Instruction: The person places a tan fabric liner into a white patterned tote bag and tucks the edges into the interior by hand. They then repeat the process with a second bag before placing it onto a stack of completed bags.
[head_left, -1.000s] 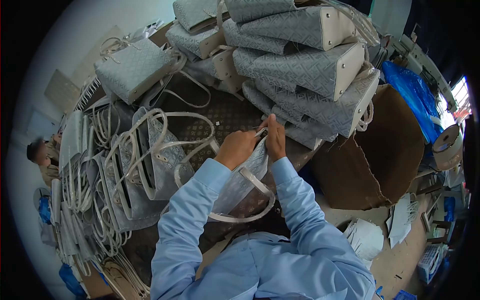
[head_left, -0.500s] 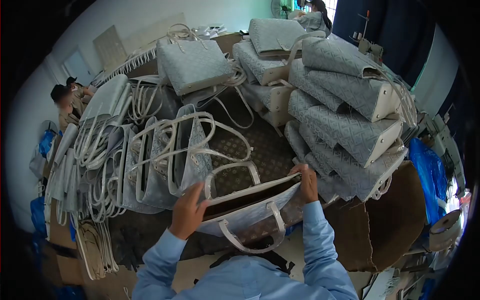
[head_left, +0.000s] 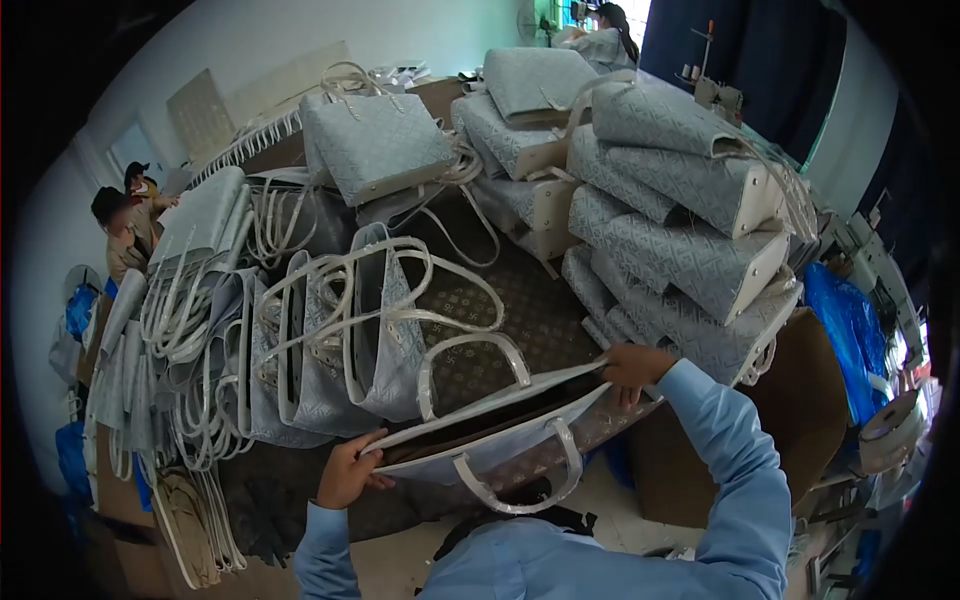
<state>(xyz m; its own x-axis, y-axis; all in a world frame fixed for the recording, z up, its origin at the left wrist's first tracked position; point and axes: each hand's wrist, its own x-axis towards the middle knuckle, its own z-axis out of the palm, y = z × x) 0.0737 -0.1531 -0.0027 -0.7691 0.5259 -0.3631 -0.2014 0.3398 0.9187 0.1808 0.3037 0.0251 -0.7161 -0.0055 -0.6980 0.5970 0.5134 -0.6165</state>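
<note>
A pale grey tote bag (head_left: 425, 468) lies in front of me at the table's near edge, its dark mouth facing up and two light handles at its sides. My left hand (head_left: 350, 470) is closed on the left end of the rim, thumb and fingers pinching the edge. At the opposite end, my right hand (head_left: 637, 370) grips the rim's right corner, knuckles up. One handle (head_left: 520, 490) droops toward my body; the other stands up on the far side. The bag's bottom is hidden.
Several patterned tote bags (head_left: 385, 330) stand close on the left, their straps looping over. A tall stack of bags (head_left: 690, 235) rises on the right beside a brown cardboard box (head_left: 790, 390). Another person (head_left: 127, 235) is at the far left, and one more sits at the back.
My left hand has shifted left and down to the bag's left end and closed on it. My right forearm has swung outward, and the bag's mouth is stretched longer and narrower.
</note>
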